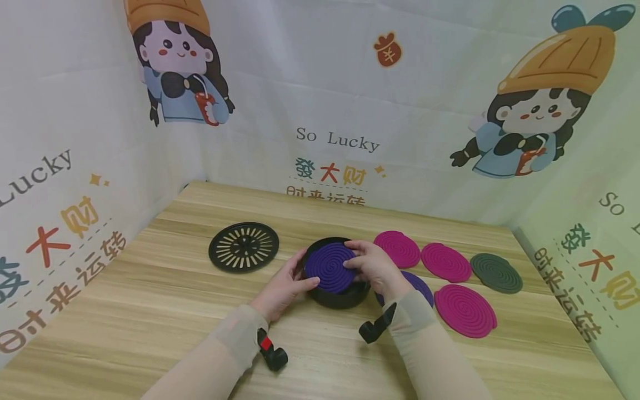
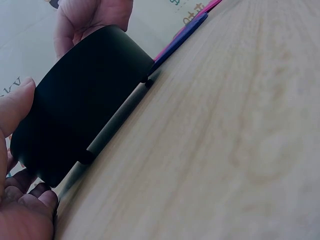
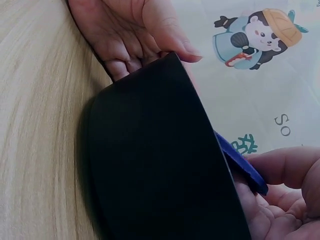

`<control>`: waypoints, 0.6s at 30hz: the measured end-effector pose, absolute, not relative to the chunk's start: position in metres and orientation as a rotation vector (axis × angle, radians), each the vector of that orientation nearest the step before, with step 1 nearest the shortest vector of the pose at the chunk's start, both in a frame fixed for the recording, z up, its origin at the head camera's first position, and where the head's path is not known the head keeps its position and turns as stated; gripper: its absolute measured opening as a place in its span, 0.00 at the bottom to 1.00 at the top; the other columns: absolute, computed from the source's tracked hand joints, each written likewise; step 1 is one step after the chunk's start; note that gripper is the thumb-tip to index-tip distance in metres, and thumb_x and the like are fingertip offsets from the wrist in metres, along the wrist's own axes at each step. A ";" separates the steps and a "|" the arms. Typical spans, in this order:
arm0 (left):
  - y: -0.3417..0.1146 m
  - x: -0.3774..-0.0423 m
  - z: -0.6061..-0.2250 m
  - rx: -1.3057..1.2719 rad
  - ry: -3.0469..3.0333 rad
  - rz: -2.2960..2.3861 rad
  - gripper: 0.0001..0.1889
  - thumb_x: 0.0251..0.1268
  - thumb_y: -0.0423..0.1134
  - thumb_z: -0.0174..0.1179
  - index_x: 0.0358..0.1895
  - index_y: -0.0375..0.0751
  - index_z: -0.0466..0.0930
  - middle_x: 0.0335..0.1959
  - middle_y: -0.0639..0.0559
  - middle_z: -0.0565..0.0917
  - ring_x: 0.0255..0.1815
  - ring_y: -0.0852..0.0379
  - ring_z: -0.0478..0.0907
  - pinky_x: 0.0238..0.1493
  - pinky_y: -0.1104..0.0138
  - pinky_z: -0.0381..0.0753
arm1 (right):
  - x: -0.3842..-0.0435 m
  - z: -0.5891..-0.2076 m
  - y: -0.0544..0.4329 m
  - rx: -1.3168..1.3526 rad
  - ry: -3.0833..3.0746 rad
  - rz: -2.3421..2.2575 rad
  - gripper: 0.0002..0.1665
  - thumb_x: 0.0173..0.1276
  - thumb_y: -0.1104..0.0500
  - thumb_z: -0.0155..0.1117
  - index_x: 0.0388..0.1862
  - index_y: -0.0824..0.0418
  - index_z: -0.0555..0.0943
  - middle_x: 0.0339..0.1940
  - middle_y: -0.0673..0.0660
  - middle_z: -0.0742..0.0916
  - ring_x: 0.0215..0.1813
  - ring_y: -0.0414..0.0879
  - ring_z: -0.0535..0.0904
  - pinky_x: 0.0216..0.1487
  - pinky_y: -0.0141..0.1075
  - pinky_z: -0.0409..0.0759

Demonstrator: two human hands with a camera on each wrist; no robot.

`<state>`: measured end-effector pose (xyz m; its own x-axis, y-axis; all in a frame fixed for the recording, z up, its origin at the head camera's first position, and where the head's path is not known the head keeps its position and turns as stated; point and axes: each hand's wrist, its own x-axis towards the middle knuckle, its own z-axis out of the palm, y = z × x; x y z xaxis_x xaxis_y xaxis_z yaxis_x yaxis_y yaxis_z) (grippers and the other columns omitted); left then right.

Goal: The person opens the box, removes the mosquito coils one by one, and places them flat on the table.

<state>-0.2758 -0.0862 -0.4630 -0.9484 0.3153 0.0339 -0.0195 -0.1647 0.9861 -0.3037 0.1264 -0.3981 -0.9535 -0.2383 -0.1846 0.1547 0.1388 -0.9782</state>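
Note:
A round black mosquito coil holder (image 1: 342, 300) stands on the table in the middle of the head view. My left hand (image 1: 277, 289) grips its left side, the thumb up near the rim and the other fingers against the wall. Tilted in the holder's mouth is a purple mosquito coil (image 1: 327, 268). My right hand (image 1: 377, 269) pinches that coil at its right edge, as the right wrist view also shows, where the coil's edge (image 3: 245, 167) rises above the rim. The inside of the holder is mostly hidden under the coil.
Left of the holder lies a black slotted lid (image 1: 243, 244). To the right are several pink coils (image 1: 466, 311), a green coil (image 1: 496, 273) and another purple coil (image 1: 420, 286), partly covered by the right wrist. Printed cloth (image 1: 320, 83) walls the table's back and sides.

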 end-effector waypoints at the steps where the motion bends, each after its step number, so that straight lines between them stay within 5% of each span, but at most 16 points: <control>1: -0.086 -0.276 -0.463 0.339 1.867 2.215 0.47 0.61 0.31 0.64 0.78 0.42 0.41 0.77 0.41 0.47 0.77 0.47 0.45 0.73 0.56 0.53 | -0.304 -0.398 0.127 -0.081 2.125 -1.885 0.32 0.62 0.75 0.58 0.67 0.69 0.67 0.41 0.58 0.82 0.27 0.41 0.80 0.28 0.33 0.82; 18: -0.087 -0.275 -0.463 0.346 1.860 2.223 0.48 0.61 0.31 0.64 0.77 0.42 0.41 0.77 0.42 0.47 0.76 0.47 0.46 0.73 0.56 0.53 | -0.304 -0.397 0.125 -0.009 2.118 -1.949 0.32 0.61 0.75 0.57 0.66 0.67 0.69 0.45 0.59 0.82 0.29 0.41 0.80 0.29 0.32 0.81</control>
